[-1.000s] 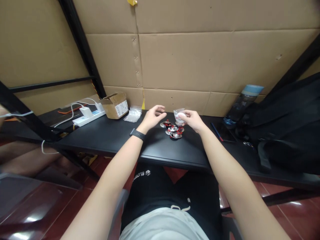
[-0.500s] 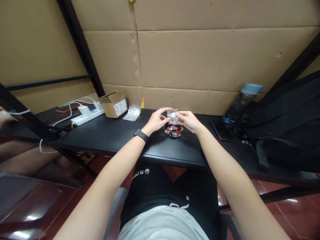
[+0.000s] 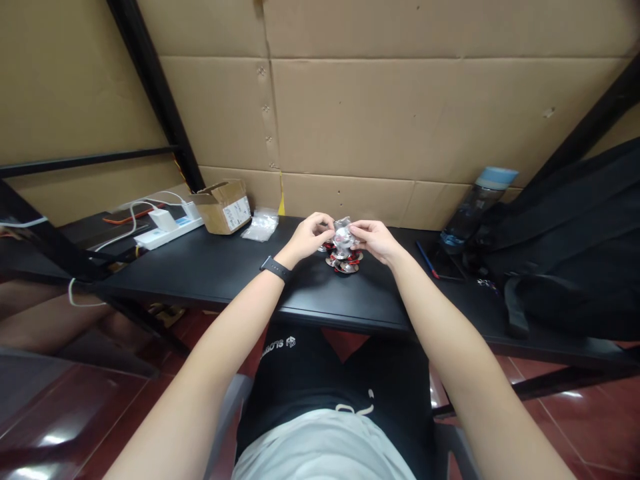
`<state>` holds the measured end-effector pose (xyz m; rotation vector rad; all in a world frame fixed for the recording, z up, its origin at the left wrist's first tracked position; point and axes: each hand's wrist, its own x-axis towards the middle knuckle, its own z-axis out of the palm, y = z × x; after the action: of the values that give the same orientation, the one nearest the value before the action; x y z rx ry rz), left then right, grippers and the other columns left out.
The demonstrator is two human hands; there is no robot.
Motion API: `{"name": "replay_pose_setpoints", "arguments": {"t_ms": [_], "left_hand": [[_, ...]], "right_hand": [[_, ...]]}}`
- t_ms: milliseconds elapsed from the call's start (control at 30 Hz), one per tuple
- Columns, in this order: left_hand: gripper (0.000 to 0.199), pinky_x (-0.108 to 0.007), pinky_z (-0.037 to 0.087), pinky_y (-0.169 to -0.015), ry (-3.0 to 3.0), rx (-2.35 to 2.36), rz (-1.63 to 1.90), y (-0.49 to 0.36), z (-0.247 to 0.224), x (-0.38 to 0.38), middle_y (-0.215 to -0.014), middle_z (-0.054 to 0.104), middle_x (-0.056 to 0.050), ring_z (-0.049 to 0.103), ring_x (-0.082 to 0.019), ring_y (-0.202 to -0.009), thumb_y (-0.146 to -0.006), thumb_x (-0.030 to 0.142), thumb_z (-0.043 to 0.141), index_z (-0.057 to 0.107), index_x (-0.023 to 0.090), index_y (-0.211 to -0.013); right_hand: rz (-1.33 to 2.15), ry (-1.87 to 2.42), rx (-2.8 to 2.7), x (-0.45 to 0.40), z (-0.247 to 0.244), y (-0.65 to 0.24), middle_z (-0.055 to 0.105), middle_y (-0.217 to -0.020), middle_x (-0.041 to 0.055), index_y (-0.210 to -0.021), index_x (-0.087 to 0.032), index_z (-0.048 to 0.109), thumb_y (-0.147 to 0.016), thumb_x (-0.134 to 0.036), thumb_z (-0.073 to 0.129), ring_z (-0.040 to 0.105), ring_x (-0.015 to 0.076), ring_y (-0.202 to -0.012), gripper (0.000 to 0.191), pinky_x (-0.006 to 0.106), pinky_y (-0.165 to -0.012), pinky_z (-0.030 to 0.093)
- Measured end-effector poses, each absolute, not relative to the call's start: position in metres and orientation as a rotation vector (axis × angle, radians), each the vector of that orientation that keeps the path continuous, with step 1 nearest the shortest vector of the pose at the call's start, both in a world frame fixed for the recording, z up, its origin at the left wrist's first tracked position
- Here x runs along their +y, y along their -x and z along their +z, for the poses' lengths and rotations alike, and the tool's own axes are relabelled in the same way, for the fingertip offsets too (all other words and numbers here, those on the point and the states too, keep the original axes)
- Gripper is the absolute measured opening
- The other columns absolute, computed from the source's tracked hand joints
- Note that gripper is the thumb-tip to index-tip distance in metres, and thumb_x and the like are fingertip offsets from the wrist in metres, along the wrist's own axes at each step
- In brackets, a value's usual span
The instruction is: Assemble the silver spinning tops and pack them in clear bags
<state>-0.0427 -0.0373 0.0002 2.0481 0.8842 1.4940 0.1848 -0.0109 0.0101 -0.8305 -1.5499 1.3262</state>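
Between my two hands is a small clear plastic bag [image 3: 343, 233], with something shiny and round showing in it. My left hand [image 3: 311, 236], with a dark watch on its wrist, pinches the bag's left side. On the right edge, the thumb and fingers of my right hand [image 3: 376, 240] are closed on the same bag. Just below it, a pile of shiny metal discs with red and black parts [image 3: 346, 265] lies on the black table [image 3: 240, 270]; my hands and the bag hide part of the pile.
An open cardboard box [image 3: 223, 208] and a stack of clear bags [image 3: 261, 225] stand at the back left, near a white power strip [image 3: 169, 230]. To the right are a blue pen [image 3: 426, 259], a bottle [image 3: 473, 210] and a black backpack [image 3: 575, 247]. Another person's legs [image 3: 45, 313] show at left.
My left fingers have shifted slightly on the bag, and its top now sticks up more between my hands. The whole view has moved a little.
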Motion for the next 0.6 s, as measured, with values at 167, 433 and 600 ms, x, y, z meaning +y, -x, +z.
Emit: {"name": "replay_pose_setpoints", "arguments": {"t_ms": [167,433,600], "left_hand": [[0.021,-0.036,0.052,-0.101,-2.264,0.969,1.281,0.047,0.006,-0.043,-0.106,0.069,-0.006,0.067,-0.021,-0.103,-0.09,0.022,0.056,0.073,0.019,-0.077],[0.026,-0.035,0.051,-0.099,-2.376,1.227,1.183,0.05,0.002,-0.039,-0.098,0.073,-0.005,0.069,-0.022,-0.097,-0.094,0.03,0.056,0.078,0.021,-0.083],[0.023,-0.034,0.052,-0.094,-2.37,1.266,1.171,0.052,0.0,-0.036,-0.097,0.074,-0.005,0.069,-0.022,-0.095,-0.093,0.029,0.058,0.078,0.021,-0.084]], "right_hand": [[0.852,0.987,-1.685,0.0,0.009,-0.193,0.078,-0.087,0.0073,-0.091,-0.018,0.08,-0.08,-0.043,0.078,0.068,0.0174,-0.067,0.027,0.028,-0.056,0.057],[0.325,0.964,-1.869,-0.003,0.015,-0.196,0.079,-0.088,0.0056,-0.096,-0.021,0.079,-0.08,-0.032,0.073,0.071,0.0207,-0.079,0.02,0.035,-0.081,0.056],[0.274,0.999,-1.827,-0.009,0.02,-0.193,0.077,-0.09,0.0049,-0.1,-0.022,0.076,-0.084,-0.036,0.069,0.07,0.0214,-0.083,0.022,0.035,-0.081,0.055]]}}
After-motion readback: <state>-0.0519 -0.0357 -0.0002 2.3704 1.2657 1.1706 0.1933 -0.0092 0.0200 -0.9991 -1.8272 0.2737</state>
